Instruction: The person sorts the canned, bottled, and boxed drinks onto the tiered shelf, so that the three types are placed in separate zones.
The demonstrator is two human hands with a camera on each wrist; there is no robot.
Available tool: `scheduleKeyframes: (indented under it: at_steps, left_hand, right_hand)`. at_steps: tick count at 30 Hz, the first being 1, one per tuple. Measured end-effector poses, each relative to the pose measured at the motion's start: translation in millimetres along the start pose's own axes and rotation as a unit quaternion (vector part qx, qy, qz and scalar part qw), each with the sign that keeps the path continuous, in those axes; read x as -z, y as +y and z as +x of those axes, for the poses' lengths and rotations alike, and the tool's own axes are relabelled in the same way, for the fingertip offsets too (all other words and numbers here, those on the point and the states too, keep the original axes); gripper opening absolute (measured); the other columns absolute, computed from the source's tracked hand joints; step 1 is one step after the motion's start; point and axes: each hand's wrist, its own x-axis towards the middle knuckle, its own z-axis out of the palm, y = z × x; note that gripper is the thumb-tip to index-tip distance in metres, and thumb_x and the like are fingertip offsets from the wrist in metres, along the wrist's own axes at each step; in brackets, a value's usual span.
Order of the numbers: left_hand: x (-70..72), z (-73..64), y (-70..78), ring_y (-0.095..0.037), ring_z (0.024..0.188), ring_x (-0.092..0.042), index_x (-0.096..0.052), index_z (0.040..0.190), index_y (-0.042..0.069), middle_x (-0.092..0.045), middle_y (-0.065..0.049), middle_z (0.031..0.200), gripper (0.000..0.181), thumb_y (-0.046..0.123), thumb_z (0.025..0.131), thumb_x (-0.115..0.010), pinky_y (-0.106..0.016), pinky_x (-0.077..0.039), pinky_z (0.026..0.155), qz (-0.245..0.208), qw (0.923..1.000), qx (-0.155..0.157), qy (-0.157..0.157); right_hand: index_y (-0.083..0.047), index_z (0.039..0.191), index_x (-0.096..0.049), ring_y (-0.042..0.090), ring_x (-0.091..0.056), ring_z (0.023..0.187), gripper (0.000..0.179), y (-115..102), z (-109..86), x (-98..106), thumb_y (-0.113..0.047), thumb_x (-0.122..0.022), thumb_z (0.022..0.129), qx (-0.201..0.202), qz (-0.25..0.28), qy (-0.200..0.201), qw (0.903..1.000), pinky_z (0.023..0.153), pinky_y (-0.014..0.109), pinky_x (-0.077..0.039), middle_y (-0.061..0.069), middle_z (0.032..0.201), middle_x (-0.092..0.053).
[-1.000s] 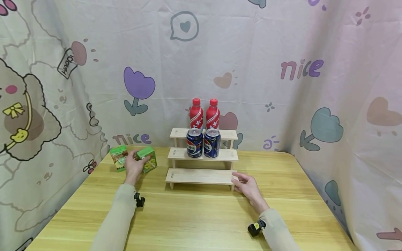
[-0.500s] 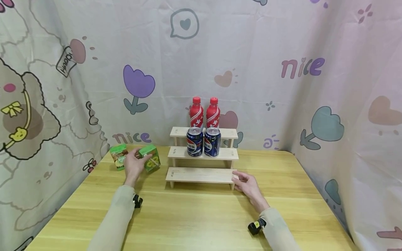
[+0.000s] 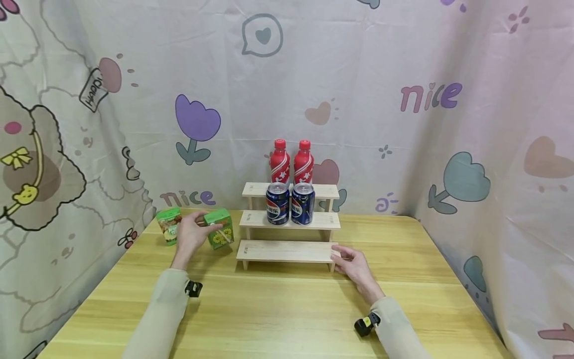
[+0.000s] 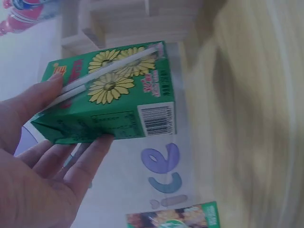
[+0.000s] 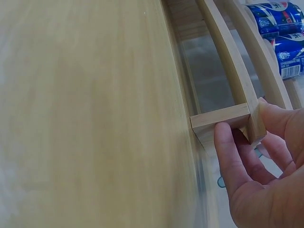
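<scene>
My left hand [image 3: 189, 238] pinches a green drink carton [image 3: 220, 230] between thumb and fingers, at the left of the table. Yellow daisy-like flowers and a white straw show on the carton's front in the left wrist view, and a barcode marks one end. My right hand [image 3: 357, 271] grips the right end of the lowest step of a three-tier wooden display stand [image 3: 282, 251]; in the right wrist view its thumb lies at the top board and its fingers [image 5: 228, 152] touch the end leg. A second green carton [image 3: 169, 227], with a brown picture, stands just left of my left hand.
Two blue cola cans [image 3: 278, 204] stand side by side on the middle step. Behind them, two red bottles [image 3: 280, 163] stand on the top step. A printed curtain [image 3: 372, 60] hangs behind the wooden table [image 3: 269, 314] and at both sides.
My left hand has carried the flowered carton slightly to the right, turning its front more toward the head camera. The right hand stays on the stand.
</scene>
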Motion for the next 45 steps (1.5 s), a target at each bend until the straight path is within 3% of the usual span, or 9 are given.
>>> scheduleKeyframes:
  at_steps: [3, 8, 16, 21, 27, 34, 40, 45]
  left_hand:
    - [1.9, -1.3, 5.7, -0.035, 0.106, -0.065, -0.054, 0.137, 0.006, -0.063, -0.022, 0.127, 0.071, 0.035, 0.079, -0.083, -0.037, -0.057, 0.076, -0.003, 0.9997, 0.007, -0.022]
    - [4.5, -3.5, 13.6, -0.030, 0.099, -0.066, -0.058, 0.133, 0.008, -0.066, -0.019, 0.121, 0.069, 0.039, 0.077, -0.083, -0.028, -0.052, 0.069, 0.001, 0.9996, -0.001, -0.029]
    - [11.6, -7.1, 22.4, -0.030, 0.104, -0.066, -0.061, 0.128, 0.010, -0.070, -0.015, 0.117, 0.069, 0.046, 0.073, -0.084, -0.032, -0.055, 0.075, -0.013, 0.9995, -0.021, -0.021]
    - [14.7, -9.8, 24.6, -0.033, 0.109, -0.065, -0.061, 0.128, 0.011, -0.068, -0.017, 0.121, 0.073, 0.052, 0.071, -0.084, -0.039, -0.056, 0.080, -0.017, 0.9989, -0.025, -0.037]
    - [9.9, -13.9, 28.9, -0.028, 0.102, -0.068, -0.065, 0.119, 0.013, -0.071, -0.014, 0.113, 0.063, 0.051, 0.072, -0.083, -0.032, -0.055, 0.074, -0.026, 0.9968, -0.047, -0.059]
    - [-3.1, -19.6, 32.6, -0.022, 0.095, -0.070, -0.066, 0.116, 0.011, -0.074, -0.010, 0.108, 0.053, 0.041, 0.076, -0.084, -0.026, -0.055, 0.072, -0.077, 0.9910, -0.070, -0.085]
    - [-16.9, -23.5, 31.9, -0.026, 0.103, -0.069, -0.066, 0.117, 0.013, -0.074, -0.009, 0.110, 0.049, 0.041, 0.079, -0.081, -0.036, -0.057, 0.079, -0.094, 0.9876, -0.106, -0.066]
    - [-28.3, -27.5, 32.0, -0.029, 0.106, -0.067, -0.067, 0.116, 0.012, -0.073, -0.010, 0.109, 0.046, 0.037, 0.080, -0.081, -0.050, -0.053, 0.091, -0.120, 0.9806, -0.153, -0.025]
  right_hand:
    - [-0.004, 0.124, -0.067, 0.009, -0.058, 0.076, 0.038, 1, 0.5, 0, -0.010, -0.074, 0.087, 0.006, -0.006, 0.000, 1.0000, 0.070, 0.024, -0.058, 0.005, 0.096, -0.049]
    - [-0.005, 0.124, -0.067, 0.009, -0.058, 0.078, 0.037, 1, 1.7, 0, -0.010, -0.073, 0.088, 0.009, -0.015, 0.000, 0.9998, 0.070, 0.024, -0.058, 0.004, 0.096, -0.048]
    - [-0.005, 0.125, -0.066, 0.010, -0.059, 0.080, 0.039, 0, 2.0, 0, -0.012, -0.074, 0.088, 0.005, -0.016, 0.001, 0.9999, 0.073, 0.025, -0.059, 0.006, 0.100, -0.052]
    - [-0.005, 0.125, -0.067, 0.010, -0.059, 0.080, 0.039, -1, 1.9, 0, -0.011, -0.074, 0.087, 0.002, -0.012, -0.001, 0.9999, 0.074, 0.026, -0.059, 0.006, 0.099, -0.051]
    - [-0.006, 0.125, -0.067, 0.011, -0.060, 0.081, 0.039, -1, 2.2, 0, -0.011, -0.074, 0.087, 0.001, -0.014, -0.001, 0.9999, 0.074, 0.027, -0.059, 0.006, 0.100, -0.052]
    - [-0.005, 0.125, -0.067, 0.009, -0.058, 0.078, 0.038, 0, 1.1, 0, -0.012, -0.074, 0.088, 0.004, -0.011, -0.003, 0.9999, 0.070, 0.023, -0.058, 0.004, 0.097, -0.050]
    - [-0.006, 0.125, -0.067, 0.009, -0.058, 0.079, 0.038, 0, 0.2, 0, -0.011, -0.073, 0.088, 0.005, -0.013, -0.004, 0.9999, 0.071, 0.024, -0.058, 0.005, 0.097, -0.050]
    - [-0.006, 0.125, -0.067, 0.010, -0.059, 0.078, 0.038, 1, 0.3, 0, -0.011, -0.073, 0.088, 0.006, -0.010, -0.002, 0.9999, 0.071, 0.025, -0.058, 0.005, 0.097, -0.050]
